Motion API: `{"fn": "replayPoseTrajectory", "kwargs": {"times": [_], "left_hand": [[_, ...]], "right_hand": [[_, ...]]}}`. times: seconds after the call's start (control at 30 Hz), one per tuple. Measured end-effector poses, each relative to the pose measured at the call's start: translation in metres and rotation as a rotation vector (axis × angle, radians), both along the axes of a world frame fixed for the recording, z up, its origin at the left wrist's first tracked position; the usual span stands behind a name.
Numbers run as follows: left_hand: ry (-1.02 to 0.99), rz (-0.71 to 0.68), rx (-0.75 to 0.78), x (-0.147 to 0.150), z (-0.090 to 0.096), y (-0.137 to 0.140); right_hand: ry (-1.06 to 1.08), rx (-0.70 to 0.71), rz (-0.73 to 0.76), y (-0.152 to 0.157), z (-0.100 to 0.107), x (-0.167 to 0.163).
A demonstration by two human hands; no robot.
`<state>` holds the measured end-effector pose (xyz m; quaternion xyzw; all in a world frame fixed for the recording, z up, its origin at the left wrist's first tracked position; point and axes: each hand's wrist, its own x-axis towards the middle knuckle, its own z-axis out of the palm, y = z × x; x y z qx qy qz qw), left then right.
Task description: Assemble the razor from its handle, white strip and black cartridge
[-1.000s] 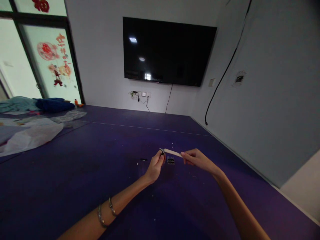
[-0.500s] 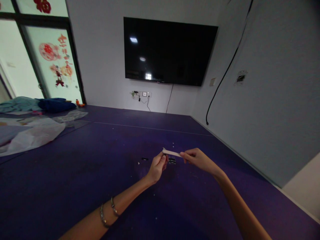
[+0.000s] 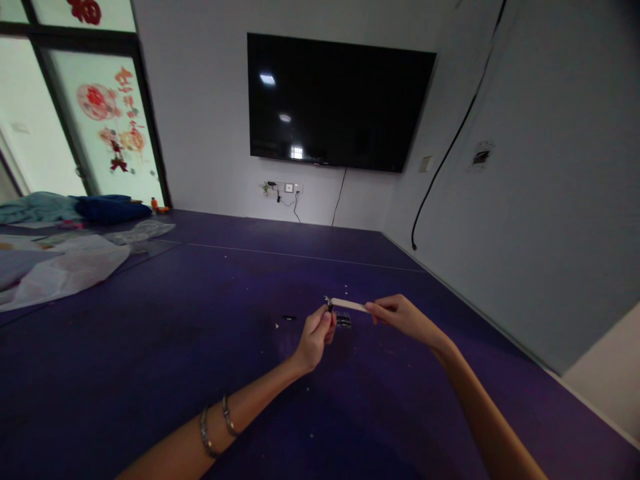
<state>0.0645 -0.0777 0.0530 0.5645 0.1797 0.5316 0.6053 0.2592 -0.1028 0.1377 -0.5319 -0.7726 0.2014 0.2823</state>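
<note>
My left hand (image 3: 316, 335) pinches a small dark piece with a pale, jagged top (image 3: 328, 303); most of it is hidden by the fingers, so its kind is unclear. In my right hand (image 3: 397, 315) is the end of a flat, pale stick (image 3: 349, 305), like a wooden craft stick. Its far tip points left and lies close to the small piece; whether they touch I cannot tell. Just behind the left fingers, a group of small dark parts (image 3: 343, 320) rests on the purple surface (image 3: 225, 360). Left of that hand lies a small black strip (image 3: 289, 318).
Small white bits (image 3: 346, 290) are scattered around. Clear plastic sheeting (image 3: 75, 270) and a dark blue cloth (image 3: 113, 209) lie at the left. A black cable (image 3: 450, 147) hangs down the right wall, and a television (image 3: 340, 103) is mounted on the back wall.
My right hand has drawn the stick slightly to the right, so its tip now sits at the right side of the small piece. My left hand has barely moved.
</note>
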Motion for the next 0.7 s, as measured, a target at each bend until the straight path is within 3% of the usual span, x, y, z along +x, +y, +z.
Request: {"fn": "replayPoseTrajectory", "kwargs": {"times": [0.5, 0.7], "left_hand": [[-0.206, -0.083, -0.164, 0.006, 0.001, -0.002], [-0.225, -0.097, -0.202, 0.008, 0.001, -0.003]], "right_hand": [[0.041, 0.067, -0.027, 0.01, -0.014, -0.002], [0.099, 0.142, -0.057, 0.009, -0.019, -0.021]]}}
